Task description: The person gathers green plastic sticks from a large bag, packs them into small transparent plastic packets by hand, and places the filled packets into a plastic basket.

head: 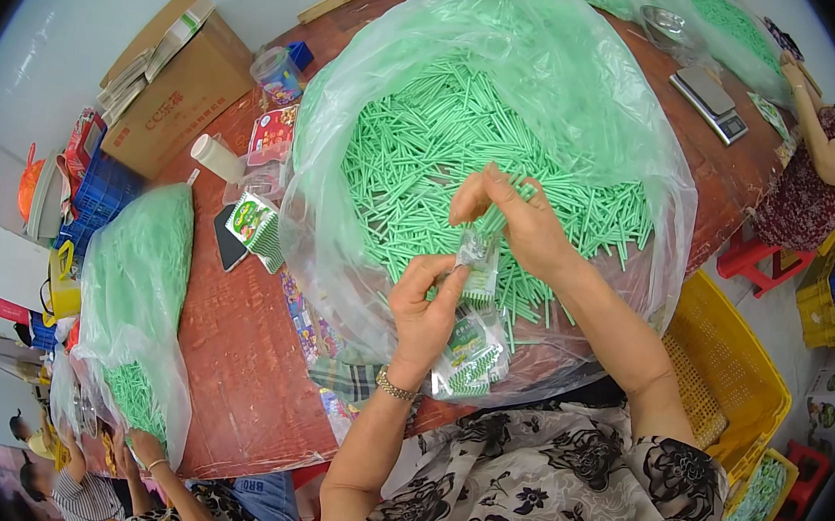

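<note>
Between the fingers of my left hand is the edge of a small clear-and-green printed packet. My right hand grips a small bundle of green sticks just above the packet's top end; whether their ends are inside it is hard to tell. Both hands are over a large clear plastic bag, spread wide around a heap of loose green sticks. Below my left hand, several more printed packets lie in a pile on the bag's near edge.
A red wooden table carries a second bag of sticks, a phone, a white cup, a cardboard box and a digital scale. Co-workers sit at right and lower left. A yellow crate stands at my right.
</note>
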Action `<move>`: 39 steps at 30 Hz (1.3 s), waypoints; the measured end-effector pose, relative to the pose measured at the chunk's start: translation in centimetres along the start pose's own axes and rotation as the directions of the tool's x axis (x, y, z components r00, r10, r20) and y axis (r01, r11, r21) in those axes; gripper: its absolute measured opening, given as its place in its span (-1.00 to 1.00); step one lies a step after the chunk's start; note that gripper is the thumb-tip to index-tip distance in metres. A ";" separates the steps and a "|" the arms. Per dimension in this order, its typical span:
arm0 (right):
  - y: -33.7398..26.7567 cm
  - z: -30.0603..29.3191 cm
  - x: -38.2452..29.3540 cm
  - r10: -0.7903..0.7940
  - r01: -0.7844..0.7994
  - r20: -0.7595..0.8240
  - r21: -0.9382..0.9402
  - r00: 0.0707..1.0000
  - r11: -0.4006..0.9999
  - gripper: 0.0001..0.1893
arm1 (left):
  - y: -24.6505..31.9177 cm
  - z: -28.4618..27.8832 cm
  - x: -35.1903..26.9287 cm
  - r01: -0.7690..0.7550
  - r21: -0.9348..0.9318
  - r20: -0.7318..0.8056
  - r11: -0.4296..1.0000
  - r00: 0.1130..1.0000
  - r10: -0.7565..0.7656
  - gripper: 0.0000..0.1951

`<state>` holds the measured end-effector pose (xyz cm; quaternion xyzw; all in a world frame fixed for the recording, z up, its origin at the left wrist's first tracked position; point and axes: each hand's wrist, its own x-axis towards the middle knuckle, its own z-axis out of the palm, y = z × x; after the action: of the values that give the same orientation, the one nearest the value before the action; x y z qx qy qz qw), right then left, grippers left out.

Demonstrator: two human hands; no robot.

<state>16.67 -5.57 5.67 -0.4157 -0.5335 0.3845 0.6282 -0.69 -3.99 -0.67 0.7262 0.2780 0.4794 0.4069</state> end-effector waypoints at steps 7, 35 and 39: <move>0.4 0.5 -0.4 0.027 -0.027 -0.012 0.036 1.000 0.999 -0.45 | 0.2 -0.4 0.1 0.452 -0.428 0.091 0.783 0.883 -0.460 -0.99; -1.5 -1.8 -0.2 0.051 -0.068 -0.157 -0.102 0.986 0.992 -0.64 | -0.5 -0.8 0.2 0.232 -0.243 0.051 0.942 0.973 -0.226 -0.90; -0.2 -3.0 -1.7 0.090 -0.134 -0.164 -0.274 0.982 0.952 -0.70 | -0.6 -0.6 0.7 0.286 -0.453 0.009 0.844 0.949 -0.316 -0.90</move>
<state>19.46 -7.55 4.99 -0.5589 -0.5101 0.3068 0.5773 -0.96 -2.95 -0.71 0.5438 0.2833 0.4843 0.6241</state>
